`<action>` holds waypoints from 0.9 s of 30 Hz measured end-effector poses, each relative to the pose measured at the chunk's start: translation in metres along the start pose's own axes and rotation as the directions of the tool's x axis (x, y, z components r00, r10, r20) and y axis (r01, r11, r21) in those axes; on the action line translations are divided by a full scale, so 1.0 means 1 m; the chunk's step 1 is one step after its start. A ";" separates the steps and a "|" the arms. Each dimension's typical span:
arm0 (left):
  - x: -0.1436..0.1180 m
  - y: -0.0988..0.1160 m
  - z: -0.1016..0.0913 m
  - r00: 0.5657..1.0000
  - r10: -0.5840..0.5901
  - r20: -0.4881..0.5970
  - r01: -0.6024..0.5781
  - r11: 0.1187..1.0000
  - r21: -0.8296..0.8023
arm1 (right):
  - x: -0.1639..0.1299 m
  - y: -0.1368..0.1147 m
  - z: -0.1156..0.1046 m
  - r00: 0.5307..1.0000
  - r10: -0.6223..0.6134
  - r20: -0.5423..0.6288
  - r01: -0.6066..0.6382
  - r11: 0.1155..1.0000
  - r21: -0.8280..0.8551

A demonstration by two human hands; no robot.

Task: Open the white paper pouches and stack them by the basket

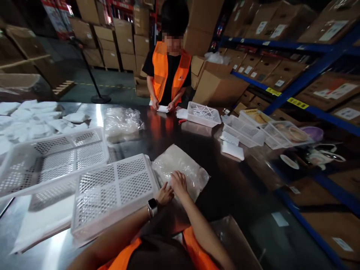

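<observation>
A clear plastic bag [194, 174] with whitish contents lies flat on the dark tabletop in front of me. My right hand [179, 182] is on its near side, with bent fingers closed on the film. Close beside it, my left hand [165, 194], below a wrist with a watch, has its fingers curled at the bag's near left edge. What lies under the fingertips is too small to make out. An upturned white plastic basket [112, 187] stands just left of the bag and of my left hand.
Another white basket [70, 153] stands farther left, near many white packets [42, 116]. A clear plastic bundle [122, 122] lies beyond. Across the table [197, 137], a person in an orange vest [160, 71] handles a white packet [162, 108]. More baskets [244, 129] stand right, by blue shelving [323, 180].
</observation>
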State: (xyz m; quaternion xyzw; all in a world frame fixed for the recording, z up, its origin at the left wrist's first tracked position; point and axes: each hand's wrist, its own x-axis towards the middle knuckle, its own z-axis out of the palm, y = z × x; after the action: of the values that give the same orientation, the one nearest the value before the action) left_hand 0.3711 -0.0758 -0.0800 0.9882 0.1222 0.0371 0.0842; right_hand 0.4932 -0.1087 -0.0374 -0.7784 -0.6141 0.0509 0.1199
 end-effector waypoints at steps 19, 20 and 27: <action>0.008 0.027 -0.044 0.991 -0.084 0.107 0.086 0.996 -0.017 | -0.045 0.072 -0.033 0.911 0.410 0.044 -0.413 0.905 0.102; 0.012 0.035 -0.048 0.992 -0.064 0.109 0.069 0.997 -0.040 | -0.065 0.072 -0.030 0.891 0.453 0.026 -0.453 0.886 0.100; 0.065 0.065 -0.056 0.985 0.145 0.095 -0.142 0.989 -0.038 | -0.129 0.052 0.005 0.809 0.579 -0.097 -0.550 0.805 0.221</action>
State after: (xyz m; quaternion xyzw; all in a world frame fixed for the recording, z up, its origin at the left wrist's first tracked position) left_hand 0.4443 -0.1131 -0.0098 0.9937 0.0459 -0.0033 0.1025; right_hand 0.5098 -0.2442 -0.0643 -0.9132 -0.3350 0.0776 0.2187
